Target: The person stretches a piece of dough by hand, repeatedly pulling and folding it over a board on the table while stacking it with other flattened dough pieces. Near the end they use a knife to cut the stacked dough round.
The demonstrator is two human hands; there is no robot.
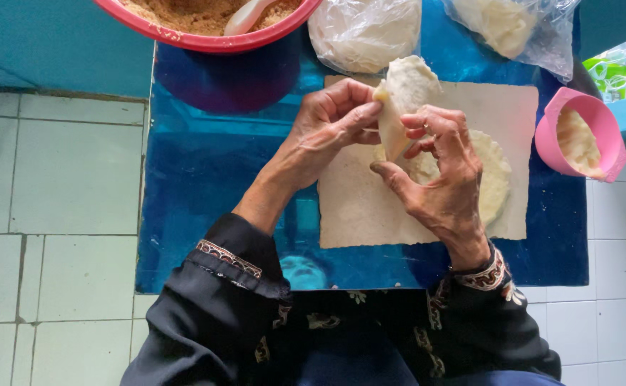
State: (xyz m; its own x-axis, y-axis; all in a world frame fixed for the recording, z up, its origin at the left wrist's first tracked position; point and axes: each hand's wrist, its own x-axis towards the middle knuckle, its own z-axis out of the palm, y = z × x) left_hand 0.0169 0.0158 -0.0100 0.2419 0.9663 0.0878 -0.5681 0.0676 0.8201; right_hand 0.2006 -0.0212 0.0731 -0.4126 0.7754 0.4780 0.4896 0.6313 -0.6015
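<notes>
One folded dough piece (406,93) is held above a paper sheet (359,207), over one flat dough round (495,179); two plastic bags (363,32) and one pink cup (599,125) lie nearby. The left hand (327,125) pinches its edge, thumb and fingers closed on it, while the right hand (445,179) clamps its lower side.

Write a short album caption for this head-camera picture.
Two hands fold a piece of dough above a floured sheet, red bowl nearby.
</notes>
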